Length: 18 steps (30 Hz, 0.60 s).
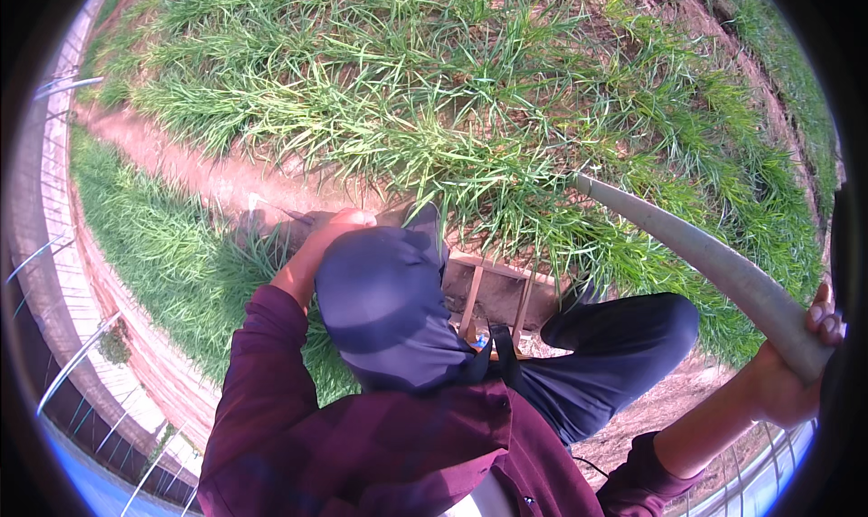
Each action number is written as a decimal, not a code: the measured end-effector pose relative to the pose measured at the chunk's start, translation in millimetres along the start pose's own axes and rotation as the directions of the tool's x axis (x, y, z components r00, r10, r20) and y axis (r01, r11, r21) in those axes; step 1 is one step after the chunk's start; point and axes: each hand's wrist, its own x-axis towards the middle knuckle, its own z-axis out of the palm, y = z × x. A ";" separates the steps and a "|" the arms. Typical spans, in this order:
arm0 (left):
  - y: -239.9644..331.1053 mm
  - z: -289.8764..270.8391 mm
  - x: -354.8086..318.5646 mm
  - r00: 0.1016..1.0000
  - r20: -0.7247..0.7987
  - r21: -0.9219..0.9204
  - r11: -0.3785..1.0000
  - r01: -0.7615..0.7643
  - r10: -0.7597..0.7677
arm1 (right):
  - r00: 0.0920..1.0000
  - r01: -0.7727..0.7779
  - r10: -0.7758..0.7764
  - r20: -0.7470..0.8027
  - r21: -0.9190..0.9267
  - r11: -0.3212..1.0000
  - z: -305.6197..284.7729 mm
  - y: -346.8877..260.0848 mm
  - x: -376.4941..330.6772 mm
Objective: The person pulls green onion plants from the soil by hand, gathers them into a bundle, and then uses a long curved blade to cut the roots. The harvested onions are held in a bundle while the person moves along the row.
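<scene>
Dense tall grass (434,92) ahead, crowding every forward reach. Open passage only along the bare dirt path (181,169) to the left and the soil strip (687,19) at far right. Close in, blocked by bent knees (389,309) and a wooden stool frame (493,291).

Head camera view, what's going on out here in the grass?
A person in a maroon shirt and dark trousers crouches on a dirt path beside long green grass. The right hand grips a curved pale tool handle reaching into the grass. The left hand rests by the left knee, at the grass edge.
</scene>
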 end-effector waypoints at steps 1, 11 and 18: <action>22.0 3.4 -3.2 0.999 -0.010 0.079 0.996 0.040 -0.039 | 1.000 0.010 -0.010 0.001 -0.025 1.000 -3.5 -0.3 -2.3; 187.1 -15.3 32.2 0.804 -0.595 0.083 0.994 0.076 -0.011 | 1.000 0.003 -0.004 -0.022 -0.036 0.999 -3.3 -1.9 -4.5; 192.1 -18.7 56.1 0.822 -0.563 0.168 0.962 0.217 -0.087 | 0.997 -0.006 0.002 -0.076 -0.046 0.999 -4.5 -5.9 -4.7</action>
